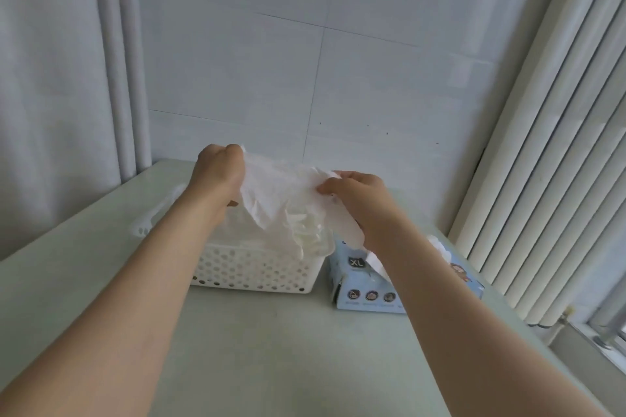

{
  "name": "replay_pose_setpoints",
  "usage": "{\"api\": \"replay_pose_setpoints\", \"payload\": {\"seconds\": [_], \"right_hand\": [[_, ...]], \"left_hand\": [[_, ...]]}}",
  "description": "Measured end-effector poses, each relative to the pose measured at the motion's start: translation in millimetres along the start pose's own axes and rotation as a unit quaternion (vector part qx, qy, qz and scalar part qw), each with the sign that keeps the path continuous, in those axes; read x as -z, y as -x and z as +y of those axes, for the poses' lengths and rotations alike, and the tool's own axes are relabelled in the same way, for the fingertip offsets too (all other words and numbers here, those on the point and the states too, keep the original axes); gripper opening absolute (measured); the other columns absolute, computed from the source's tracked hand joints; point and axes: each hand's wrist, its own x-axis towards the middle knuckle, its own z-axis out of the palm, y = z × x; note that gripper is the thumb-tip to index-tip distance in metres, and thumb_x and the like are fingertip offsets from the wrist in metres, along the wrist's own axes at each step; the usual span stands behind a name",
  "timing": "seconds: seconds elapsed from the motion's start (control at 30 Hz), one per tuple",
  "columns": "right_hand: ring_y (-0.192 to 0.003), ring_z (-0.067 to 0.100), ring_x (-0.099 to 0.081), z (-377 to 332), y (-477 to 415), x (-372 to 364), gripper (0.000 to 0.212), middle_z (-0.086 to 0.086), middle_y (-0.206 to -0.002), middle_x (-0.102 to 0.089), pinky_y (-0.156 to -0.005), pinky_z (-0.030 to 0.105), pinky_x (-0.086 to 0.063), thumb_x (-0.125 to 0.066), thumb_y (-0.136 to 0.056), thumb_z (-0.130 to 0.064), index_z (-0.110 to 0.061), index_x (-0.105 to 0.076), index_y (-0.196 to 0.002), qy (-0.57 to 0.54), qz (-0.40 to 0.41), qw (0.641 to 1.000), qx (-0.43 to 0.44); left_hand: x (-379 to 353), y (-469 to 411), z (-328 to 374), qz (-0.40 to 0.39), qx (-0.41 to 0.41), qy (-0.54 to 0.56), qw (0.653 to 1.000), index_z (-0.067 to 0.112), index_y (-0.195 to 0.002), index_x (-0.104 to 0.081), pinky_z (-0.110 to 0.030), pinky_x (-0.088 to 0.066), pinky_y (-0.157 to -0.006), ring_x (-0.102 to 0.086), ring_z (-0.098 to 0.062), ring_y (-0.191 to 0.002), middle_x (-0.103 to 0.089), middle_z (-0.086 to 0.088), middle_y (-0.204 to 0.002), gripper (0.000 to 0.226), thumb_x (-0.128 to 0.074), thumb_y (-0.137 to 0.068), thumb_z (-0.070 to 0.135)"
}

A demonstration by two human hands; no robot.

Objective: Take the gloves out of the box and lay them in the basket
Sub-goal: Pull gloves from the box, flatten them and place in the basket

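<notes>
Left hand: pinched the glove over the basket.
Right hand: pinched its other end.
Box: beside basket.

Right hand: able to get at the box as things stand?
Likely not yet: right hand pinches the glove. Path is free though; the box lies just under its wrist.

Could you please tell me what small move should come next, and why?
Probably lower the glove into the basket and release it: the left hand and right hand pinch it spread above the basket, already out of the box.
</notes>
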Motion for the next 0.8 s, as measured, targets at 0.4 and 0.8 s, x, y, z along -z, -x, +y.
{"api": "replay_pose_setpoints", "payload": {"seconds": [0.4, 0.8], "right_hand": [[-0.104, 0.023, -0.066, 16.8, -36.4, -52.1, 0.047, 0.0, -0.121, -0.066, -0.075, 0.035, -0.051, -0.082, -0.09, -0.034, -0.026, -0.062, -0.132, 0.514, 0.012, 0.835, 0.195], [-0.112, 0.019, -0.062, 24.0, -12.3, -46.8, 0.041, -0.007, -0.106, -0.067, -0.101, 0.036, -0.053, -0.079, -0.087, -0.051, -0.031, -0.075, -0.122, 0.524, -0.183, 0.817, 0.155]], "left_hand": [[16.6, -8.4, -33.9, 0.108, -0.016, -0.479, 0.871, 0.001, -0.142, -0.032, -0.043, -0.041, -0.076, -0.058, -0.042, -0.117, -0.057, -0.022, -0.132, 0.05, -0.055, -0.098, 0.009], [7.5, 4.7, -18.6, -0.288, -0.011, -0.581, 0.761, 0.031, -0.142, -0.063, -0.031, -0.052, -0.098, -0.061, -0.02, -0.123, -0.059, 0.006, -0.146, 0.039, -0.054, -0.104, 0.025]]}}
